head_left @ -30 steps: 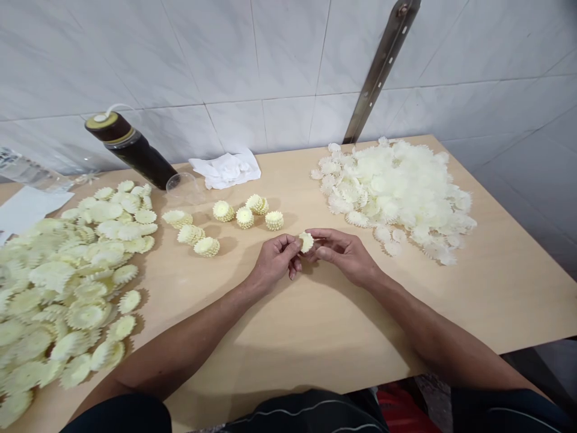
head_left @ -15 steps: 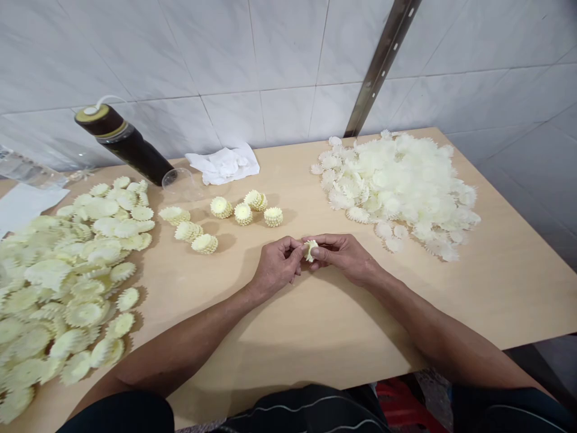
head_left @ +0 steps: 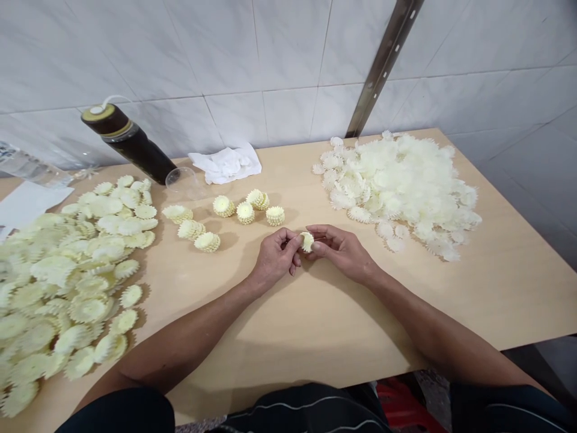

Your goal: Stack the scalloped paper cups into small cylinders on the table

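Between my two hands, just above the table's middle, is a small pale-yellow scalloped disc piece [head_left: 307, 242], like a flower of petals. My left hand [head_left: 278, 257] pinches its left side between thumb and fingers. On its other side, my right hand [head_left: 340, 251] is closed on it, thumb in front and fingers behind. Beyond my left hand stand several stacked yellow petal rolls [head_left: 274, 216], and more of these rolls [head_left: 207, 242] lie nearer on the left. How many layers the held piece has, I cannot tell.
A wide heap of yellow scalloped discs [head_left: 90, 282] covers the left side. Paler, translucent discs [head_left: 396, 180] are piled at the back right. A dark bottle [head_left: 135, 147], a clear plastic lid [head_left: 181, 182] and crumpled tissue [head_left: 228, 163] lie along the tiled wall.
Both hands have shifted slightly away from me with the yellow piece. It has turned, so its round face shows more. The view has moved a little.
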The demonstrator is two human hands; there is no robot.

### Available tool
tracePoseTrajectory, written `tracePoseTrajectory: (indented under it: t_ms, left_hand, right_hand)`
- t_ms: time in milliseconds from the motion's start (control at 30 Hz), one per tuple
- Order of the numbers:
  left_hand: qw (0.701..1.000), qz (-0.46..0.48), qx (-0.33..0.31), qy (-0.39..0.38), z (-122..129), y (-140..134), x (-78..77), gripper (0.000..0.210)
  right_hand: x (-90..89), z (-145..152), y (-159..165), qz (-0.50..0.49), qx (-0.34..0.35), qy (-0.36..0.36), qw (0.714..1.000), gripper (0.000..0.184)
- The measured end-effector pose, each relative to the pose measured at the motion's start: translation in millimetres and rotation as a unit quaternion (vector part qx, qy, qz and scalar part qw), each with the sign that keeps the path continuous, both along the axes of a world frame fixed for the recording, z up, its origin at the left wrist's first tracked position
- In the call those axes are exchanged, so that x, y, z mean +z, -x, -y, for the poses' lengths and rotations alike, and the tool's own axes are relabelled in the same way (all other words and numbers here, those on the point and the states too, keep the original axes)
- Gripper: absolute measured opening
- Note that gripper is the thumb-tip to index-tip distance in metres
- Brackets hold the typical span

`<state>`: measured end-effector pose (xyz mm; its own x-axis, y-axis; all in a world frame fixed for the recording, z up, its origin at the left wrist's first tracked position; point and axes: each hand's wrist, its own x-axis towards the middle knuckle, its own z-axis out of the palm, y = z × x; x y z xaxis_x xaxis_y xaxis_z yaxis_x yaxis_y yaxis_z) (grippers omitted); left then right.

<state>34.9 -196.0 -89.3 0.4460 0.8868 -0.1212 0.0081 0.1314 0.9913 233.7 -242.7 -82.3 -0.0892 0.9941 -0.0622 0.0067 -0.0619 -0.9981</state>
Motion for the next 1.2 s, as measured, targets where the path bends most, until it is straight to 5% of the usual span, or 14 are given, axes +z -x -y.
tracePoseTrajectory:
  t_ms: [233, 467, 633, 867, 1200]
  left_hand:
    - [0.999, -0.017, 0.004, -0.036, 4.6, -0.3, -4.8, 0.04]
    - [0.995, -0.043, -0.008, -0.085, 14.5, -0.7, -10.7, 0.034]
    - [0.998, -0.028, -0.014, -0.046, 15.2, -2.7, -8.0, 0.037]
    - [0.999, -0.01, 0.028, -0.014, 1.2, -0.3, -1.3, 0.045]
    - [0.986, -0.07, 0.05, -0.142, 11.2, 1.7, -2.6, 0.032]
  right_hand:
    - [-0.3, -0.3, -6.2, -0.072, 0.033, 0.076, 0.994, 0.042]
    - [6.0, 4.1, 0.2, 0.05, 0.01, 0.032, 0.998, 0.044]
    - [9.7, -0.4, 5.0, 0.12, -0.029, 0.029, 0.992, 0.046]
    - [4.0, -4.9, -3.1, -0.043, 0.031, 0.04, 0.998, 0.056]
    - [0.7, 0.8, 2.6, 0.129, -0.075, -0.031, 0.988, 0.042]
